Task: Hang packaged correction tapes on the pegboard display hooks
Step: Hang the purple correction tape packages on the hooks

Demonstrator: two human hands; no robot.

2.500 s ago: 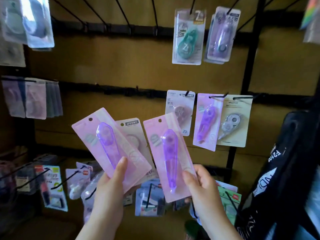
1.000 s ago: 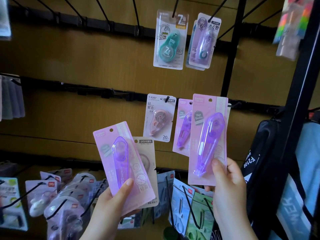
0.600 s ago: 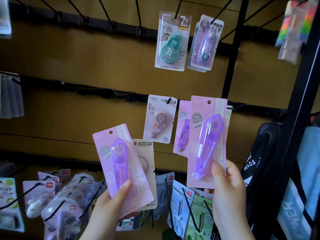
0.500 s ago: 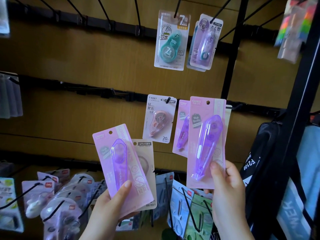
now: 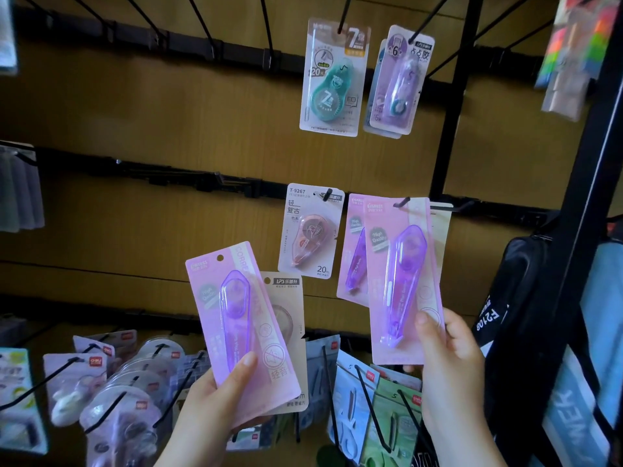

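My right hand (image 5: 450,362) grips the bottom of a pink pack with a purple correction tape (image 5: 403,281), held upright against the board. A black hook tip (image 5: 402,202) pokes through the hole at the pack's top. Behind it on that hook hangs a matching purple pack (image 5: 354,251). My left hand (image 5: 215,402) holds a second pink pack with a purple tape (image 5: 236,318), tilted left, and a beige pack (image 5: 286,318) behind it.
The brown board carries black rails with several bare hooks (image 5: 202,18). A peach tape pack (image 5: 312,230), a teal one (image 5: 332,79) and a lilac one (image 5: 397,79) hang nearby. Low hooks (image 5: 111,382) hold more packs. A black post (image 5: 586,163) and a bag (image 5: 515,298) stand at the right.
My right hand has lifted its pack up and right onto the hook in front of the hanging purple pack. The hook tip now shows through its hole. The left hand stayed nearly still.
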